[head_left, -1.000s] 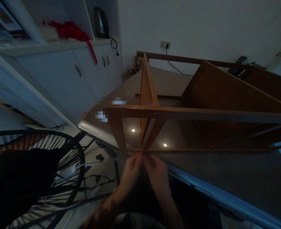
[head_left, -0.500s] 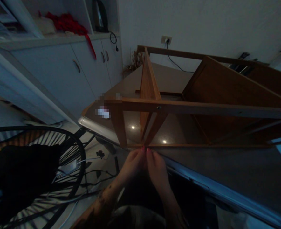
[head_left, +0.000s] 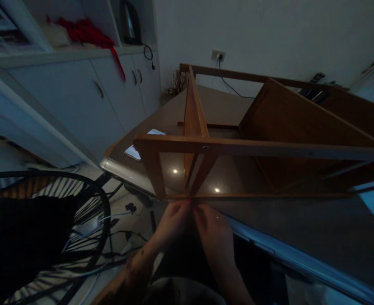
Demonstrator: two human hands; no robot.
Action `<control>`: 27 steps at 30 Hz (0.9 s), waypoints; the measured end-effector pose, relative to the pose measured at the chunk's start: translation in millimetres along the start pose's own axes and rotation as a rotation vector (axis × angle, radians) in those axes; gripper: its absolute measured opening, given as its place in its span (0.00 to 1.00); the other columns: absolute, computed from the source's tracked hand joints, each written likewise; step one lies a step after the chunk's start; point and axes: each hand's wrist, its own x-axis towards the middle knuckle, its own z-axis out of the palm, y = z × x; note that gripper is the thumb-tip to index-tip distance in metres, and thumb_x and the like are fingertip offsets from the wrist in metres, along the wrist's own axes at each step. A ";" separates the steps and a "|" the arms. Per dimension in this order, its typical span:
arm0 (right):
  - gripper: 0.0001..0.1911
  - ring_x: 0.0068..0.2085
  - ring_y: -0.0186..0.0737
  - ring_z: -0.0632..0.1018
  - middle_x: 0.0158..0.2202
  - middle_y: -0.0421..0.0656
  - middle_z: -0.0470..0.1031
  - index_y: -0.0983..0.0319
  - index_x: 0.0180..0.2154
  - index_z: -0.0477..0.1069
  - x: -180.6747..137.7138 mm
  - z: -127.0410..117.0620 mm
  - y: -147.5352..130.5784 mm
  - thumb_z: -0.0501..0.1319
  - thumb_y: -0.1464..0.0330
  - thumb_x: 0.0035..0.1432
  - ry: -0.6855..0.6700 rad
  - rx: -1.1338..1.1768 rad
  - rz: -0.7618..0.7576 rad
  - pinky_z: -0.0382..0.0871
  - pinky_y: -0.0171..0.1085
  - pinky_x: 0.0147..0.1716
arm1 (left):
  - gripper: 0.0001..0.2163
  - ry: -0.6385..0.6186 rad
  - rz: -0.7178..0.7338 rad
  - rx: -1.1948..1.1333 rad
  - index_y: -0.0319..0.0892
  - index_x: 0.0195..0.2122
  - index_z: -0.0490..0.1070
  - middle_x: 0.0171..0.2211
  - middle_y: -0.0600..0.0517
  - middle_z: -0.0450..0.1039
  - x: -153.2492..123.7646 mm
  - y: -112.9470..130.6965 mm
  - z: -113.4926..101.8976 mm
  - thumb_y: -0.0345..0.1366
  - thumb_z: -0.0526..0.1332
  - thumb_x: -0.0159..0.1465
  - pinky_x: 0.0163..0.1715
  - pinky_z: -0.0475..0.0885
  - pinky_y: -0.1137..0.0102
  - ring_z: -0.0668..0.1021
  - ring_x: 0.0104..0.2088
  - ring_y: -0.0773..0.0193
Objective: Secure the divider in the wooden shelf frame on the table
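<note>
1. Room: a plain pale wall (head_left: 285,38) stands behind the brown wooden frame (head_left: 177,145), the landmark. Light is dim.
2. A white flat-doored cabinet (head_left: 60,101) stands beyond the frame, to its left.
3. Surface: a smooth grey-brown table (head_left: 317,228) with a silvery edge carries the frame.
4. The frame lies with its near lower rail close to the table edge. Caution: it could slide or tip; likely cause, uneven pressure at the left end on a slick top.
5. A round black slatted chair (head_left: 106,212) stands left of the frame, lower down.
6. The left hand (head_left: 176,212) and right hand (head_left: 217,228) meet fingertip to fingertip at the frame's near lower rail. Whether they clamp anything cannot be told. Caution: fingers could slip; likely cause, poor light.
7. A flat white-screened phone (head_left: 132,153) lies by the frame's left end, partly hidden.
</note>
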 end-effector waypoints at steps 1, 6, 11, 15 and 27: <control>0.15 0.34 0.40 0.78 0.32 0.45 0.77 0.62 0.38 0.71 0.6 2.5 -1.9 0.47 0.65 0.68 -0.018 -0.010 -0.016 0.69 0.36 0.34 | 0.24 0.001 0.001 0.003 0.39 0.18 0.64 0.13 0.63 0.50 0.1 0.0 -1.0 0.57 0.64 0.50 0.14 0.49 0.78 0.53 0.14 0.77; 0.12 0.32 0.43 0.76 0.30 0.45 0.76 0.62 0.35 0.71 2.2 11.2 -8.1 0.50 0.71 0.66 -0.062 -0.053 -0.036 0.69 0.38 0.32 | 0.24 -0.018 -0.025 0.025 0.40 0.17 0.63 0.12 0.62 0.48 -0.3 6.5 -2.9 0.58 0.64 0.49 0.14 0.50 0.77 0.55 0.14 0.76; 0.09 0.31 0.42 0.76 0.32 0.45 0.76 0.62 0.33 0.71 5.2 13.9 -11.9 0.54 0.75 0.62 -0.078 -0.092 -0.025 0.68 0.38 0.31 | 0.25 -0.007 -0.033 0.064 0.40 0.15 0.62 0.12 0.62 0.49 -2.0 14.1 1.9 0.59 0.64 0.48 0.15 0.51 0.76 0.58 0.14 0.75; 0.06 0.33 0.42 0.76 0.32 0.45 0.76 0.62 0.35 0.72 6.4 11.8 -14.3 0.56 0.74 0.60 -0.149 -0.063 0.036 0.67 0.38 0.33 | 0.24 0.040 0.000 0.055 0.40 0.18 0.64 0.12 0.62 0.50 -4.8 10.2 2.6 0.58 0.64 0.48 0.16 0.54 0.77 0.60 0.16 0.74; 0.15 0.25 0.34 0.75 0.23 0.39 0.74 0.62 0.33 0.74 17.3 26.4 -30.2 0.55 0.59 0.62 -0.362 0.805 0.495 0.64 0.30 0.27 | 0.25 0.400 0.141 0.311 0.40 0.19 0.68 0.17 0.55 0.64 -16.1 -30.6 -34.5 0.60 0.57 0.55 0.22 0.62 0.73 0.66 0.22 0.68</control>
